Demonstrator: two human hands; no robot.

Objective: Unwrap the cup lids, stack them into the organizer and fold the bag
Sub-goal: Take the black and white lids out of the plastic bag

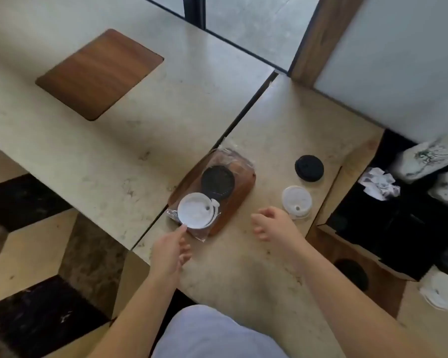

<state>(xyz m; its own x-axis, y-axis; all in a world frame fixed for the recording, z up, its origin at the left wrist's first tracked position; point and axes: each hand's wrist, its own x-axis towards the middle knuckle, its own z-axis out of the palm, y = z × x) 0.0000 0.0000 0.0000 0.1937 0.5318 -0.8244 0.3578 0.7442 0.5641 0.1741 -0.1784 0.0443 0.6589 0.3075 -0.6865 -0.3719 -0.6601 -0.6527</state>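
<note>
1. Pale stone counter (243, 267) fills the middle of the view, with a checkered floor on the left and a dark bin with cups on the right.
2. On the counter sits a wooden tray (239, 196) with a clear bag (228, 155) lying on it.
3. A white lid (195, 211) and a black lid (217, 182) lie on the bag, touching each other.
4. Two more lids, one black (309, 167) and one white (296, 201), sit apart on the counter to the right.
5. The left hand (170, 250) touches the near rim of the white lid with one fingertip. Its grip is loose and holds nothing yet.
6. The right hand (273, 224) hovers near the loose white lid, fingers curled and empty.
7. To do this step well, the person should pinch the white lid by its rim, lift it straight up, and keep the bag flat with the other hand.
</note>
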